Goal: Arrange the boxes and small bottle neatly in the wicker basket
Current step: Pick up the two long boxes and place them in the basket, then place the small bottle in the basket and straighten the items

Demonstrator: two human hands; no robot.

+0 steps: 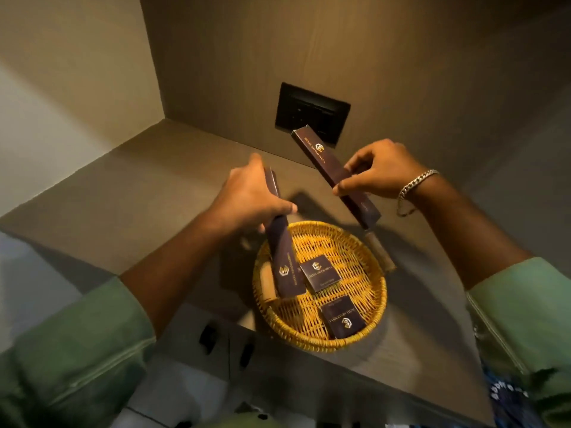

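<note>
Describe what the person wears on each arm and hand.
Both forearms are bare, with green sleeves pushed back toward the elbows: the left sleeve and the right sleeve are of the same cloth, with stitched seams visible. The right wrist carries a silver chain bracelet of chunky links. The left hand and right hand wear no gloves; no rings are visible.

Grey-brown wood-grain counter [129, 193] set into a corner alcove, matching panelled walls [247, 57] rising behind and at left, black switch plate [312, 112] on the back wall just above the counter's far edge, dark handles [207, 335] below the front edge
</note>
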